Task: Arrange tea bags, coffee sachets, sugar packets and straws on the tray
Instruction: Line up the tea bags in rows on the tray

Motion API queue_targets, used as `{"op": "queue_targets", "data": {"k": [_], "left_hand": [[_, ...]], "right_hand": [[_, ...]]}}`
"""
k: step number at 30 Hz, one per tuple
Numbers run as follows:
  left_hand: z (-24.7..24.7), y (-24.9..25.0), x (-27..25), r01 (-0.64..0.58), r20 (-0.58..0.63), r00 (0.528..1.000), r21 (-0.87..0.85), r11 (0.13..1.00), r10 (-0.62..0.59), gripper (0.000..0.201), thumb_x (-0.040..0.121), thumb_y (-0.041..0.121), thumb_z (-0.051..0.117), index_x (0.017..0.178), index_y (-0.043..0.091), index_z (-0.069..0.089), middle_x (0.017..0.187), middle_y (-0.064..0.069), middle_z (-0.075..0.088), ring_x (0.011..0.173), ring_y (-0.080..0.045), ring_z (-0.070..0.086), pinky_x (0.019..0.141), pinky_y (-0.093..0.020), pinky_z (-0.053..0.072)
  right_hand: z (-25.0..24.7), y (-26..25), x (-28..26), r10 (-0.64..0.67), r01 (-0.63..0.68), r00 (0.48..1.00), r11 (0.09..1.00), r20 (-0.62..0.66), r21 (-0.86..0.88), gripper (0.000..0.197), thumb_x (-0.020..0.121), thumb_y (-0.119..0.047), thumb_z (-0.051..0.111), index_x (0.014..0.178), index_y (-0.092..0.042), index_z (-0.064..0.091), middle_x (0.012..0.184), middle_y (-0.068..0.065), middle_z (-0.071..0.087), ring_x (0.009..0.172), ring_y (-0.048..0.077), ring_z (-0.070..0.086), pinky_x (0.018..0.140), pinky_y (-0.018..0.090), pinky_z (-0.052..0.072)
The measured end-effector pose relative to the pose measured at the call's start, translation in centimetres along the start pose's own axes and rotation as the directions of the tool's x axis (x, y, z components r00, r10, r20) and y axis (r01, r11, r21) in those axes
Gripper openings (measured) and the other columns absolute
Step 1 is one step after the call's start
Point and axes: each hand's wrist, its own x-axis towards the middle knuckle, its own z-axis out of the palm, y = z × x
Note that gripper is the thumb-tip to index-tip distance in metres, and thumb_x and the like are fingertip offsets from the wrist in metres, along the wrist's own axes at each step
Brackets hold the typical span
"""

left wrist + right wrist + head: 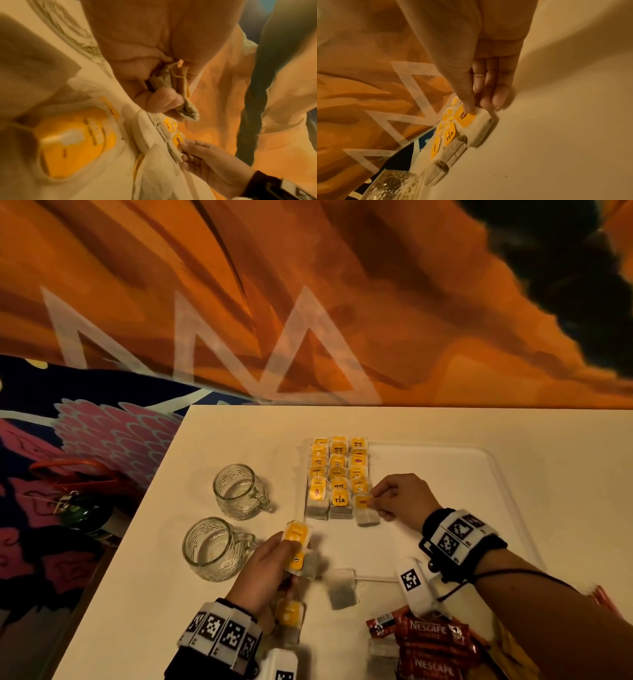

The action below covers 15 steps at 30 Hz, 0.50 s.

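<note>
— Right hand (400,497): pinching a tea bag (365,510) at the near end of the rows (337,474) on the tray (486,460).

— Left hand (270,566): gripping several tea bags (295,546) (count blurred) above the tabletop (239,433).

— Coffee sachets (431,642): cut off at bottom edge.

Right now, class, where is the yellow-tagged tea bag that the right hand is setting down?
In the head view, the yellow-tagged tea bag lies on the white tray, at the near end of the rightmost tea-bag column, beside the bag tagged "TEA", pinched by the right hand.
</note>
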Motion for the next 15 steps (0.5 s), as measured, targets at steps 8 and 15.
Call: {"op": "queue_targets", "data": {"k": [8, 15], "left_hand": [[0.8, 0.4, -0.3, -0.022, 0.042, 0.999, 0.036, 0.999, 0.020, 0.011, 0.090, 0.013, 0.060, 0.080, 0.014, 0.064, 0.057, -0.002, 0.050, 0.044, -0.010, 0.041, 0.043, -0.020, 0.032], [1.9, 1.2, -0.7, -0.053, 0.146, 0.988, 0.024, 0.998, 0.049, 0.005, 0.093, 0.008, 0.054, 0.092, 0.007, 0.059, 0.055, -0.005, 0.042, 0.036, -0.010, 0.034, 0.037, -0.016, 0.028]], "right_hand": [[1.3, -2.3, -2.1, -0.206, 0.189, 0.973, 0.971, -0.107, -0.149, 0.024, 0.074, -0.026, 0.081, 0.093, -0.021, 0.067, 0.083, -0.002, 0.063, 0.070, 0.005, 0.055, 0.061, 0.009, 0.039], [3.9, -4.7, -5.5, -0.302, 0.340, 0.874, 0.940, 0.380, -0.034, 0.008, 0.082, -0.023, 0.075, 0.088, -0.017, 0.072, 0.082, -0.008, 0.068, 0.068, -0.002, 0.057, 0.069, 0.018, 0.047]]}}
